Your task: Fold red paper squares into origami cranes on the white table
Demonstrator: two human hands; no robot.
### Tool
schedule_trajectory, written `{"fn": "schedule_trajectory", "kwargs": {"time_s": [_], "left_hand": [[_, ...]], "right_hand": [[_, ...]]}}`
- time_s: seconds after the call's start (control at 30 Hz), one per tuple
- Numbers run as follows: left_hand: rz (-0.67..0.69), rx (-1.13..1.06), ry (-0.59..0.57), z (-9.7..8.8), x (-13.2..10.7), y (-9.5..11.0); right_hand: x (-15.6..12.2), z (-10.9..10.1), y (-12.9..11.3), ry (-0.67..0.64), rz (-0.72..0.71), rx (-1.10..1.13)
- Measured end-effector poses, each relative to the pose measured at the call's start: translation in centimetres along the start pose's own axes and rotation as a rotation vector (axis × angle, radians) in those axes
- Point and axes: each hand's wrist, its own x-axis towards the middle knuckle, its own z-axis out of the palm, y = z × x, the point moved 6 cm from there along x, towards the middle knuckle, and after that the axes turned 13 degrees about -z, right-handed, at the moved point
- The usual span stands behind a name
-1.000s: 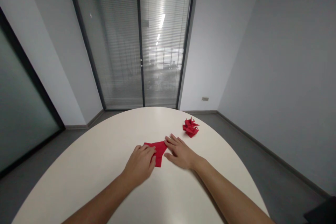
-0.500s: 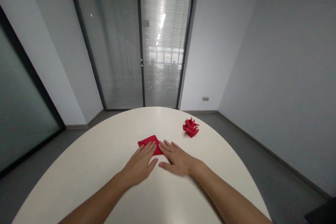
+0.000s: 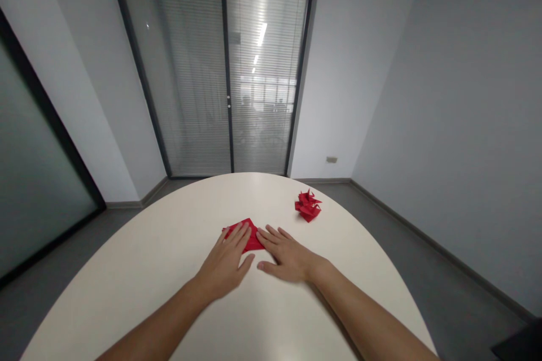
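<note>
A folded sheet of red paper [image 3: 253,240] lies flat on the white table in front of me. Across its left part rests my left hand [image 3: 226,259], open, with the fingers stretched over the paper and the thumb apart on the table. My right hand [image 3: 288,255] is open too, its fingertips on the paper's right corner and its thumb pointing left. Much of the paper's left and lower side is hidden under the left fingers. Neither hand grips the paper; both press or lie on it from above.
Several folded red paper cranes [image 3: 308,206] sit bunched together toward the table's far right edge. The round white table [image 3: 169,237] curves away on both sides. Behind it are a glass door [image 3: 195,79] with blinds and a wall socket [image 3: 331,159].
My left hand has shifted slightly left and its fingers have spread over more of the paper's left part. The right hand has barely moved; the cranes are unchanged.
</note>
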Motion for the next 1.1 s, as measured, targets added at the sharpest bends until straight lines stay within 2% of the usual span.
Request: {"fn": "schedule_trajectory", "kwargs": {"time_s": [0.07, 0.13, 0.3, 0.4, 0.53, 0.67, 0.8, 1.1], "left_hand": [[0.052, -0.048, -0.052, 0.2, 0.0, 0.2], [-0.002, -0.051, -0.072, 0.6, 0.1, -0.3], [-0.151, 0.011, 0.051, 0.7, 0.4, -1.3], [-0.108, -0.012, 0.079, 0.4, 0.2, -1.1], [0.025, -0.093, -0.055, 0.8, -0.1, -0.4], [-0.037, -0.064, -0.058, 1.2, 0.1, -0.8], [-0.022, -0.059, -0.027, 1.4, 0.0, -0.9], [-0.035, -0.060, -0.036, 1.4, 0.0, -0.9]], "right_hand": [[0.0, -0.1, -0.1, 0.012, -0.015, -0.001], [0.0, -0.1, -0.1, 0.012, -0.015, -0.005], [0.0, 0.0, 0.1, 0.013, -0.008, 0.003], [0.0, -0.1, 0.0, 0.020, -0.014, 0.004], [0.0, -0.2, -0.2, 0.019, -0.030, 0.003], [0.0, -0.3, -0.3, 0.015, -0.034, -0.010], [0.1, -0.6, -0.4, 0.066, -0.059, -0.054], [0.3, -1.4, -0.4, 0.171, -0.118, -0.167]]}}
